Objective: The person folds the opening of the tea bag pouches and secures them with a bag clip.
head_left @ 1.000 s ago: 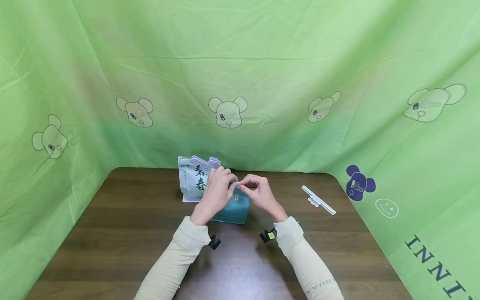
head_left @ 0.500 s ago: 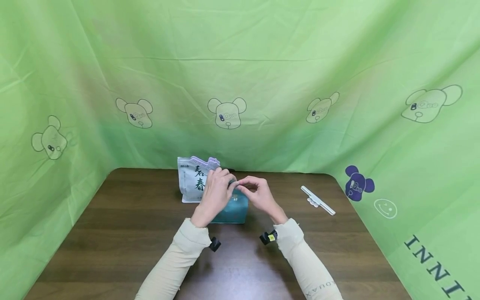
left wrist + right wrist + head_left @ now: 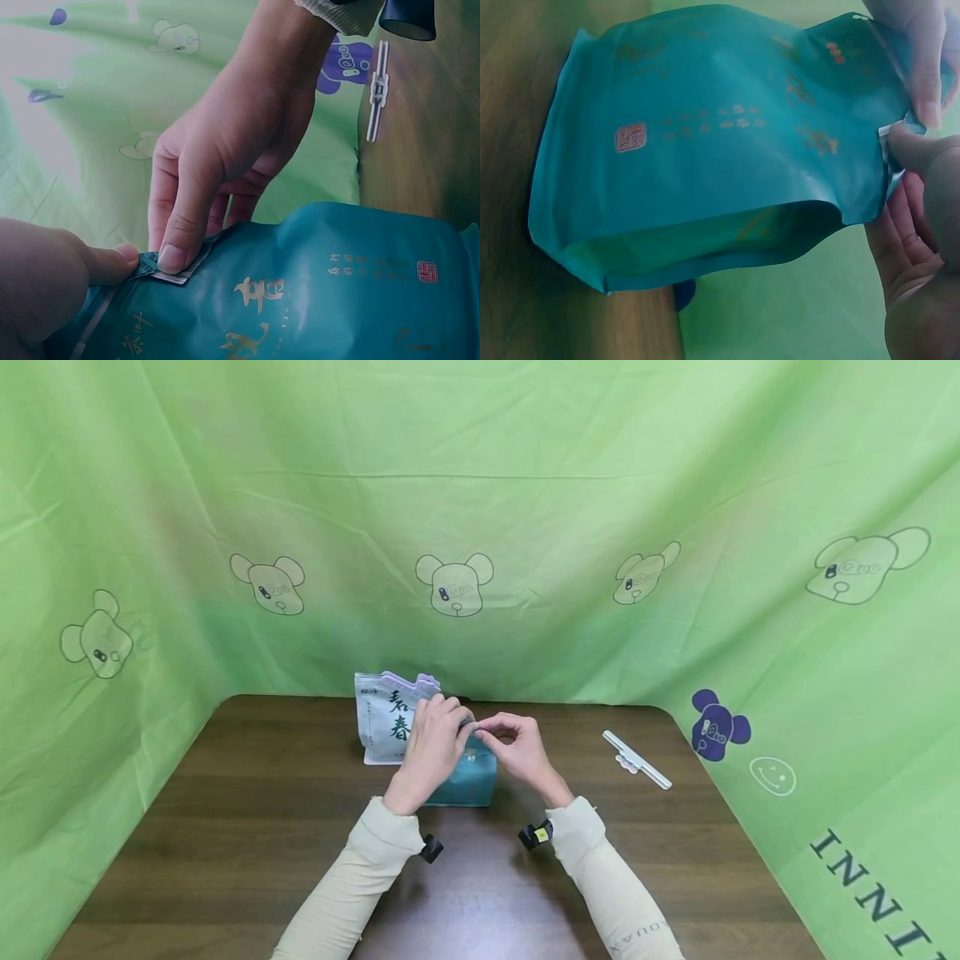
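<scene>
A teal tea bag (image 3: pixel 465 785) with gold lettering stands on the table, partly hidden behind the left hand. My left hand (image 3: pixel 431 739) pinches its top edge. Thumb and fingertips of my right hand (image 3: pixel 521 747) pinch the top corner beside it, where a small folded flap (image 3: pixel 180 274) shows a pale inner side. Seen from the right wrist, the bag's side gusset (image 3: pixel 682 251) bows inward below the right fingers. Both thumbs meet close together at the fold.
A white bag (image 3: pixel 382 727) stands behind the left hand, with a purple bag clip (image 3: pixel 411 683) across its top. To the right lies a white bag clip (image 3: pixel 636 760) on the wooden table (image 3: pixel 285 827). A green printed curtain (image 3: pixel 555 652) borders the table's back and sides.
Both hands stay at the top of the teal bag, with only small finger movements. The bag has shifted very slightly left.
</scene>
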The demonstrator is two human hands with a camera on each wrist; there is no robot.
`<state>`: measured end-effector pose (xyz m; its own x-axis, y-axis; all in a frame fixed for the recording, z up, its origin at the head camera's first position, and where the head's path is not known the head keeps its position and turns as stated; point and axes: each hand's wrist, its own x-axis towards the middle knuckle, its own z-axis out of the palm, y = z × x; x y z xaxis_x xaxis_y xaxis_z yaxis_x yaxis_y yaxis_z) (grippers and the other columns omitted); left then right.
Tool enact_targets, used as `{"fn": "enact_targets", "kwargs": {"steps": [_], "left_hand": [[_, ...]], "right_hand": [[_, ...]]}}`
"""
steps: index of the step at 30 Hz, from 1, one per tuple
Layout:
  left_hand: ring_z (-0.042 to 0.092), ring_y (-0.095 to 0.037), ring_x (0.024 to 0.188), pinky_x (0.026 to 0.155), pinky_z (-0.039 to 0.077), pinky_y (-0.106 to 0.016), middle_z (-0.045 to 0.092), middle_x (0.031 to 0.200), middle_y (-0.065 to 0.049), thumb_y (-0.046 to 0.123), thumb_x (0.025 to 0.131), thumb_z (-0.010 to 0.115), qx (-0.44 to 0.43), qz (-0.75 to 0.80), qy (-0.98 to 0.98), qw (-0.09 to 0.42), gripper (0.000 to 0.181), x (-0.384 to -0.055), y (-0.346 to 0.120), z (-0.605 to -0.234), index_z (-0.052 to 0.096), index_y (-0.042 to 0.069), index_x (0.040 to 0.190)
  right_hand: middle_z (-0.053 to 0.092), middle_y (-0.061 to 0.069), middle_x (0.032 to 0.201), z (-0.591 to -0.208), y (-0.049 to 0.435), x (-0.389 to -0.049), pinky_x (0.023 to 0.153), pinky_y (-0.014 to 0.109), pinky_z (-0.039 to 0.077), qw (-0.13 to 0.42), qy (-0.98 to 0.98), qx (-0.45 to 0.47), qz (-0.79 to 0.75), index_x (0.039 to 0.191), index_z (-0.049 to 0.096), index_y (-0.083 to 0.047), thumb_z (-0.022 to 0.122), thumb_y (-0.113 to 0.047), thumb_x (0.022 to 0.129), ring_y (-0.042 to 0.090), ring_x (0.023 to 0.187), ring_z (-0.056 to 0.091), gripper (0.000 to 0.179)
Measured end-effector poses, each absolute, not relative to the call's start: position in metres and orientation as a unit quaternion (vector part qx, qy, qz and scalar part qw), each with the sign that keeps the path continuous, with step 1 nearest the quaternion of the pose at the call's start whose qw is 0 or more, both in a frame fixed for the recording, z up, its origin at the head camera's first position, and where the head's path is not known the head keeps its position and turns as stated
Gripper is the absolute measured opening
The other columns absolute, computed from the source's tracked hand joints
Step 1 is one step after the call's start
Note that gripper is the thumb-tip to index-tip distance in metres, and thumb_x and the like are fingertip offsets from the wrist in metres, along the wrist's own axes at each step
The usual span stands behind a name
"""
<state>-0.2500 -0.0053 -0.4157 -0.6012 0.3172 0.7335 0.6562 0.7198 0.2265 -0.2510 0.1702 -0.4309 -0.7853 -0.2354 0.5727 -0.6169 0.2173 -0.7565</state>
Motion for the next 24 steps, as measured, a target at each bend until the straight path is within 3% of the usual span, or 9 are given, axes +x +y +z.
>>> {"fn": "enact_targets", "kwargs": {"steps": [3, 7, 10, 14, 24], "left_hand": [[0.049, -0.020, 0.077, 0.074, 0.035, -0.036, 0.064, 0.080, 0.001, 0.016, 0.088, 0.079, -0.279, -0.244, -0.864, 0.341, 0.007, -0.250, -0.005, -0.415, 0.075, 0.011, 0.086], [0.049, -0.020, 0.077, 0.074, 0.035, -0.036, 0.064, 0.080, 0.001, 0.015, 0.087, 0.081, -0.277, -0.243, -0.866, 0.339, 0.007, -0.251, -0.004, -0.415, 0.075, 0.012, 0.085], [0.049, -0.020, 0.076, 0.073, 0.035, -0.036, 0.063, 0.079, 0.002, 0.015, 0.087, 0.081, -0.276, -0.242, -0.867, 0.338, 0.007, -0.251, -0.004, -0.416, 0.075, 0.012, 0.085], [0.048, -0.020, 0.076, 0.074, 0.034, -0.036, 0.063, 0.079, 0.002, 0.016, 0.088, 0.079, -0.275, -0.244, -0.869, 0.332, 0.006, -0.251, -0.004, -0.416, 0.075, 0.012, 0.086], [0.049, -0.020, 0.077, 0.074, 0.035, -0.036, 0.064, 0.079, 0.002, 0.018, 0.090, 0.078, -0.280, -0.247, -0.869, 0.325, 0.007, -0.251, -0.005, -0.415, 0.075, 0.013, 0.086]], "right_hand": [[0.074, 0.026, 0.088, -0.432, 0.171, -0.251, 0.070, 0.033, 0.059, 0.159, -0.765, 0.258, 0.569, 0.092, 0.074, 0.011, 0.073, 0.008, 0.088, 0.005, 0.075, 0.069, 0.006], [0.073, 0.027, 0.087, -0.438, 0.174, -0.252, 0.069, 0.023, 0.056, 0.148, -0.764, 0.241, 0.580, 0.091, 0.075, 0.012, 0.073, 0.006, 0.088, 0.019, 0.074, 0.071, 0.007], [0.073, 0.028, 0.088, -0.443, 0.176, -0.252, 0.070, 0.019, 0.055, 0.149, -0.758, 0.251, 0.583, 0.093, 0.075, 0.012, 0.072, 0.007, 0.089, 0.023, 0.076, 0.071, 0.008], [0.071, 0.030, 0.092, -0.443, 0.179, -0.251, 0.072, 0.018, 0.055, 0.142, -0.755, 0.276, 0.578, 0.099, 0.073, 0.015, 0.067, 0.010, 0.091, 0.011, 0.082, 0.069, 0.011], [0.072, 0.028, 0.096, -0.441, 0.188, -0.252, 0.075, 0.022, 0.057, 0.123, -0.768, 0.310, 0.547, 0.103, 0.073, 0.015, 0.067, 0.013, 0.090, 0.011, 0.088, 0.070, 0.015]]}}
